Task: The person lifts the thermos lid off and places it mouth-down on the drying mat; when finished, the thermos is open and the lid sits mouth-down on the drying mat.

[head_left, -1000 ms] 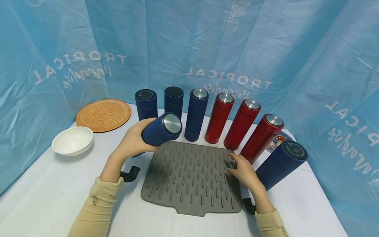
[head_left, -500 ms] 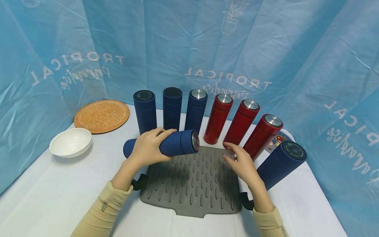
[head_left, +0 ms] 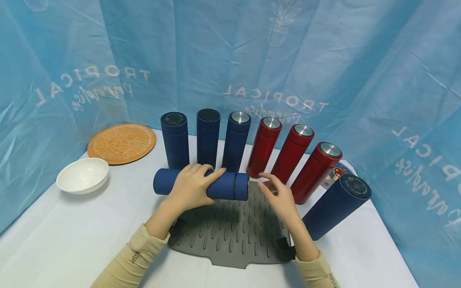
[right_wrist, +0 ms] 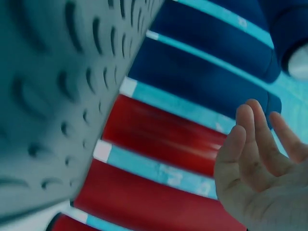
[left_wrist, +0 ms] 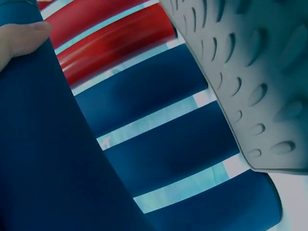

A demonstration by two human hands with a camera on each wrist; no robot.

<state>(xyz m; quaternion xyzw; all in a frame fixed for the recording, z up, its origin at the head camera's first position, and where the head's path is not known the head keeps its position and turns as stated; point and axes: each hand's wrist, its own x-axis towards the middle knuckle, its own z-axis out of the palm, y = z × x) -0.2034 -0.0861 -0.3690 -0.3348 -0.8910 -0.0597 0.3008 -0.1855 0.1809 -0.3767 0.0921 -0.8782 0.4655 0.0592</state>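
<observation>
left hand [head_left: 191,186] grips matte blue cylindrical flask [head_left: 226,186], level, just below frame centre; likely stiff, smooth, fairly heavy, best held mid-body. right hand [head_left: 281,198], right of centre, fingers parted, holds nothing.

White tabletop [head_left: 43,240]: bowl [head_left: 81,187], mat [head_left: 230,250], flasks [head_left: 262,152]

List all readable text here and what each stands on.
"TROPICAL", mirrored: curtain
"Paradise", mirrored: same curtain
"Let", remainder unclear: left sleeve
Too small to read: print on right sleeve, leftmost standing flask's lid and rightmost flask's lid
</observation>
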